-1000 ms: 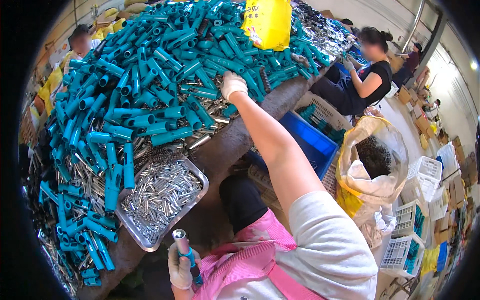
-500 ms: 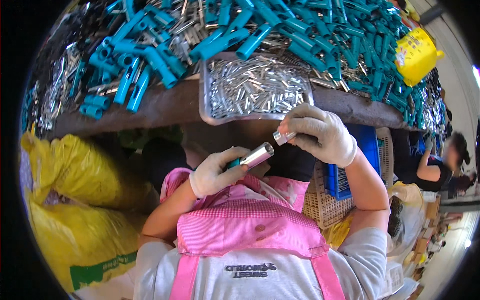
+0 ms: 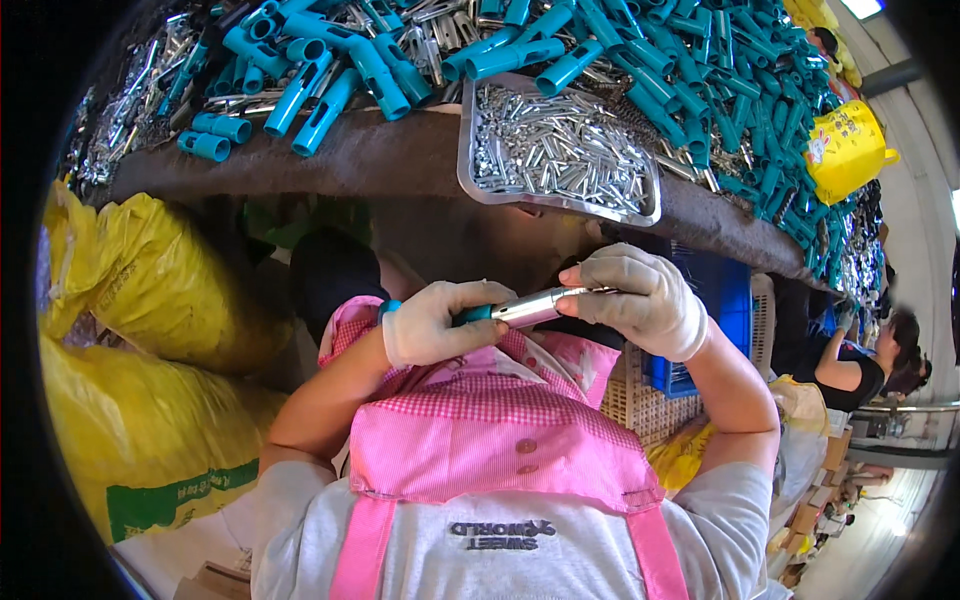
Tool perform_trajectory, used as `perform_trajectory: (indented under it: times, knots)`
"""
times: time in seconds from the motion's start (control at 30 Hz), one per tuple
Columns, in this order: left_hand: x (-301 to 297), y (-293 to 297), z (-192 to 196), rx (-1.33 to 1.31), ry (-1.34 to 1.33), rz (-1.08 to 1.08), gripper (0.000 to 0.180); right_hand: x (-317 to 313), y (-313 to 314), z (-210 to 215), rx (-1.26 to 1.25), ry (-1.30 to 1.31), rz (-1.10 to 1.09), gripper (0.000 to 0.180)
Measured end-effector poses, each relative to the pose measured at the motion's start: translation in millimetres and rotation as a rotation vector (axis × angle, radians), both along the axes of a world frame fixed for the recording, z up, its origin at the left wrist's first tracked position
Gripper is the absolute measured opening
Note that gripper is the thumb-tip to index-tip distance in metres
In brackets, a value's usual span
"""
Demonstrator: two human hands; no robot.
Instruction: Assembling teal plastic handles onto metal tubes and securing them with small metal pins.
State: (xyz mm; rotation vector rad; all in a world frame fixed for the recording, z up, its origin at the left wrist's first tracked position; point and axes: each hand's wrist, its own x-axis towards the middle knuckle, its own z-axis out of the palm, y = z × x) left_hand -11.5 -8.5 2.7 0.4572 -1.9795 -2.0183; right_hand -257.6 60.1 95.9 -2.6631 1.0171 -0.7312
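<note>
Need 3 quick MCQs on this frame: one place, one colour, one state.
1. Where is the metal tray?
A. on the table edge above the hands
B. on the floor
C. on the lap

2. Colour of the plastic tubes piled on the table?
A. red
B. teal
C. white

3. How is the silver cylinder held?
A. lying loose in the tray
B. left hand alone
C. between left hand and right hand

Answers: 1 A, it overhangs the table edge; 2 B, all are teal; 3 C, both gloved hands grip it.
</note>
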Motion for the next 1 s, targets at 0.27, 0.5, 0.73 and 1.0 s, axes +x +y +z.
perform_trajectory:
  times: [0.27, 0.5, 0.73, 1.0]
  knots:
    - [-5, 1, -4, -0.814, 0.047, 0.319, 0.03, 7, 11, -6, 0.454, 0.078, -0.35, 0.036]
    - [-8, 5, -6, -0.8, -0.012, 0.334, 0.031, 1, 12, -16, 0.719, 0.037, -0.45, 0.047]
    - [-11, 3, -14, -0.858, -0.058, 0.274, 0.032, 6, 18, -35, 0.349, 0.034, -0.359, 0.03]
    - [-19, 6, -22, -0.785, -0.103, 0.238, 0.033, 5, 12, -34, 0.595, -0.144, -0.442, 0.031]
